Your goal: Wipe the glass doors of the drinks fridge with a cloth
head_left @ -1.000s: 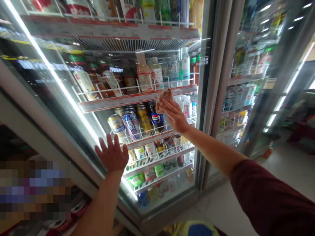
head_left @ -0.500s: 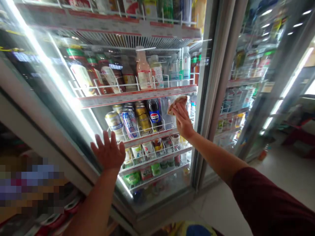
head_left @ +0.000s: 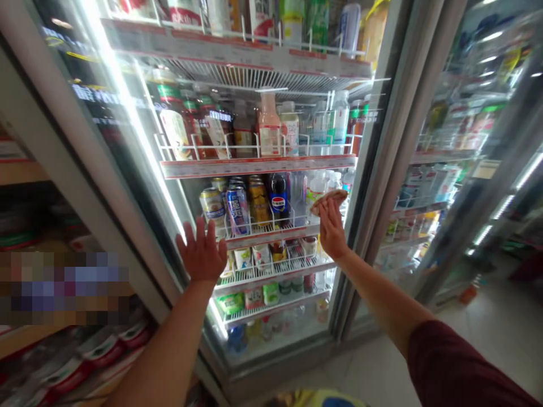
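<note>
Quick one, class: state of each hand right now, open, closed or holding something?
Left hand: open and spread, nothing seen in it.
Right hand: holding a cloth.

pink bottle [head_left: 270, 129] upright on shelf [head_left: 254, 166] | dark bottle [head_left: 279, 195] right of gold cans [head_left: 259, 203] | orange object [head_left: 468, 294] on pale floor [head_left: 504, 328]

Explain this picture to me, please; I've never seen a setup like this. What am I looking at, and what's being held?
There is no machine here, just one person's bare hands. A camera worn on the head looks forward and down, so the arms reach in from below. The person faces the glass door of a lit drinks cooler; behind it, shelves hold bottles and cans. The right hand, in a flat grip, holds a cloth at the glass. The left hand is open, fingers spread, holding nothing; whether it touches the glass is hard to tell.
</note>
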`<state>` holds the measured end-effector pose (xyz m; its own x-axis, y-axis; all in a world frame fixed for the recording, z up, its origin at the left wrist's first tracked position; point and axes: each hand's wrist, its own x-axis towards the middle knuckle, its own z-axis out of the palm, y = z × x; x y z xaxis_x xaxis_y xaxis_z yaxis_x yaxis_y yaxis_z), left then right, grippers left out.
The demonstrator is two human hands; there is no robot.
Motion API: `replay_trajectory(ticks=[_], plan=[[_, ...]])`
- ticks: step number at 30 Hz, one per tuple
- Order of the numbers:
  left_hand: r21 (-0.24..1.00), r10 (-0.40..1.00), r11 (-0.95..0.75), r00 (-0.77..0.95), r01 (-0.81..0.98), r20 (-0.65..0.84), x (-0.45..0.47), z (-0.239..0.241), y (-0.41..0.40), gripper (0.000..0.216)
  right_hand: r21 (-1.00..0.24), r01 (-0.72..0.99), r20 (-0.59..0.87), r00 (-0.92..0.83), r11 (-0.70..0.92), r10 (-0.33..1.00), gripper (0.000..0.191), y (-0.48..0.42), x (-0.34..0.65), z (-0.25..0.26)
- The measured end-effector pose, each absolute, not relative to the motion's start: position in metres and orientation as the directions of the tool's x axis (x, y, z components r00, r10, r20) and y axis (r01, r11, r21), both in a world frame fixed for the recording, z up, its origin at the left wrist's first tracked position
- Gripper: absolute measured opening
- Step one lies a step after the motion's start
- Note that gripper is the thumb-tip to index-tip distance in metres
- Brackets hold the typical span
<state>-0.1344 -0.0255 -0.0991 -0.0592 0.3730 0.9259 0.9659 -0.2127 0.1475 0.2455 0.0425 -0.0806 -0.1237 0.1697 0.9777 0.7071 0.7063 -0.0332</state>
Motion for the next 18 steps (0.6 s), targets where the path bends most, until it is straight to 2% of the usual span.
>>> replay_trajectory(ticks=[3, 7, 9, 14, 16, 18], plan=[[0.148, 0.379, -0.212, -0.058, 0.966, 0.924, -0.136, -0.1, -0.024, 0.064, 0.004, 0.737, 0.973, -0.16, 0.676, 0.168, 0.064, 0.047, 0.25, -0.073], [0.201, 0.401, -0.24, -0.092, 0.95, 0.911, -0.134, -0.099, -0.025, 0.065, -0.055, 0.783, 0.994, -0.017, 0.62, 0.109, 0.054, 0.059, 0.257, -0.023], [0.215, 0.415, -0.256, -0.094, 0.942, 0.905, -0.133, -0.098, -0.026, 0.065, -0.072, 0.781, 0.996, 0.023, 0.62, 0.086, 0.055, 0.058, 0.252, -0.018], [0.233, 0.402, -0.269, -0.11, 0.935, 0.909, -0.132, -0.097, -0.027, 0.063, 0.099, 0.721, 0.977, -0.2, 0.686, 0.07, 0.062, 0.041, 0.223, -0.035], [0.237, 0.402, -0.276, -0.112, 0.932, 0.909, -0.132, -0.098, -0.027, 0.063, 0.114, 0.72, 0.975, -0.214, 0.684, 0.062, 0.059, 0.045, 0.218, -0.006], [0.222, 0.404, -0.273, -0.098, 0.936, 0.91, -0.133, -0.099, -0.027, 0.063, 0.064, 0.748, 0.991, -0.127, 0.661, 0.048, 0.053, 0.056, 0.212, 0.042]])
